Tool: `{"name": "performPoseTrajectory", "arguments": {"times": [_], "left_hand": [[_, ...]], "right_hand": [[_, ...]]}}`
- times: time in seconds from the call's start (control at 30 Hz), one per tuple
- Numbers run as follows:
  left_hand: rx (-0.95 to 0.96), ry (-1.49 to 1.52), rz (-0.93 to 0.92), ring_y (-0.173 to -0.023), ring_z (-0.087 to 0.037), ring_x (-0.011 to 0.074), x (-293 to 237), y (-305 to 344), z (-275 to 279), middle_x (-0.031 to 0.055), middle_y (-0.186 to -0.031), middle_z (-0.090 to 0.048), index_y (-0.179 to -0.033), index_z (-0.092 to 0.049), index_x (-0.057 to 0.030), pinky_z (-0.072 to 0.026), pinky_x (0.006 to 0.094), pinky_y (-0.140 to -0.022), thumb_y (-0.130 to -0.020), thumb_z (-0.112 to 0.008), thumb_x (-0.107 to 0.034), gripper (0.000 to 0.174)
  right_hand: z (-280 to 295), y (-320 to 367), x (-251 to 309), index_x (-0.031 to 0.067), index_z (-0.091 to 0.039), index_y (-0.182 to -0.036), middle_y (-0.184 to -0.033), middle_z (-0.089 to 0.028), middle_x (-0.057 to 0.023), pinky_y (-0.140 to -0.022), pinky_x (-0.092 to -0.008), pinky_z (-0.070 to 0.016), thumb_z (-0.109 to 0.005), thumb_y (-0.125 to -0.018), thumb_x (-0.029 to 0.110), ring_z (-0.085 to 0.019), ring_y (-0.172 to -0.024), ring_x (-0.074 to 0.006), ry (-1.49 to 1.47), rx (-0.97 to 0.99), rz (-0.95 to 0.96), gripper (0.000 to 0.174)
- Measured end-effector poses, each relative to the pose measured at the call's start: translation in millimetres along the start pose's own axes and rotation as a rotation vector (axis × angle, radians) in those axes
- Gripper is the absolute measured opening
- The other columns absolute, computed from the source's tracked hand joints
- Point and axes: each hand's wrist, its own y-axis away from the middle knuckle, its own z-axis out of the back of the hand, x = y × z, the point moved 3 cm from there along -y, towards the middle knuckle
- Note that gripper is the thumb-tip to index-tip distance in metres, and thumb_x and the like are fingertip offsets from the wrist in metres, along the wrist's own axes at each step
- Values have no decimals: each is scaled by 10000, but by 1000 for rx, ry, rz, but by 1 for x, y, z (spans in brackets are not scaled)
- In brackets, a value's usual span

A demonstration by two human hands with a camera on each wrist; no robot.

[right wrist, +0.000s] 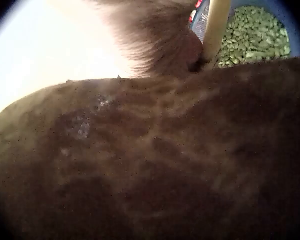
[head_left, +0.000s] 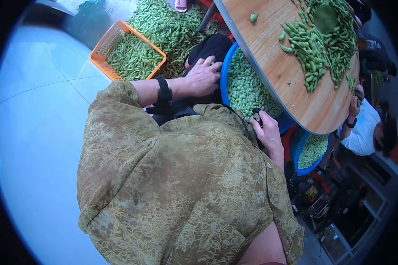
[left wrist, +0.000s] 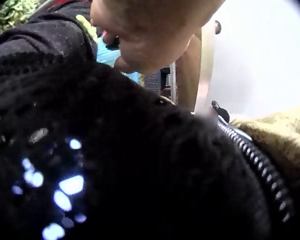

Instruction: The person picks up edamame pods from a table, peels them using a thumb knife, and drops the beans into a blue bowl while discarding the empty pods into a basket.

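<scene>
Working with both hands at the blue tub point(head_left: 224, 79), which is my reference for everything here. Tub sits close to my lap, its far side tucked under the edge of the wooden table point(head_left: 278, 84); my guess is that's so shelled beans point(head_left: 247, 88) drop straight in with no reaching. Left hand point(head_left: 202, 78): just outside the tub's left rim, fingers bent, seeming to pinch a green pod point(left wrist: 87, 27) at the tips, probably held near the rim so beans fall short. Right hand point(head_left: 269, 133): at the tub's near rim, thumb and fingers curled together on a small dark thing point(head_left: 256, 111); can't tell what it is. Wrist views mostly blocked by cloth, so no finer finger detail. Loose pods point(head_left: 307, 59) lie on the tabletop, beyond the tub to the right, likely put there to be within arm's length. Big pod heap point(head_left: 177, 31) on the floor, left of the tub and farther off; orange basket point(head_left: 104, 68), part full of pods, farther left again, maybe as a handy supply. As for the beans: they lie inside the tub, between my hands, near both, nearer the right. Second blue tub point(head_left: 300, 142), also holding beans, stands right of the first, near the person in white point(head_left: 365, 130) at the table, presumably their own catch tub.
</scene>
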Motion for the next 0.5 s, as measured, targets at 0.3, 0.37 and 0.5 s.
{"name": "performPoseTrajectory", "arguments": {"times": [0.3,0.37,0.5], "left_hand": [[318,-47,-466,-1251,-374,372,3,7,-20,220,-1357,-400,-1147,-610,-199,-359,492,-933,-820,-615,-416,392],[266,-137,-518,-1260,-371,360,-1,1,-32,197,-1402,-387,-1287,-531,-233,-348,476,-927,-837,-566,-440,496],[482,-471,-466,-1317,-294,428,-4,6,-58,170,-1455,-364,-1332,-506,-219,-335,582,-891,-873,-481,-387,489]], "right_hand": [[-4,2,-5,-22,-497,-843,-752,-538,-192,-604,-390,-442,-663,-818,104,-555,-690,-378,-45,-33,-3,209],[-7,2,-8,-7,-512,-874,-798,-570,-210,-635,-447,-464,-662,-820,130,-581,-765,-415,-16,13,-11,211],[-9,3,-11,-6,-510,-869,-801,-575,-219,-647,-464,-469,-649,-817,144,-579,-771,-421,-35,6,25,211]]}}
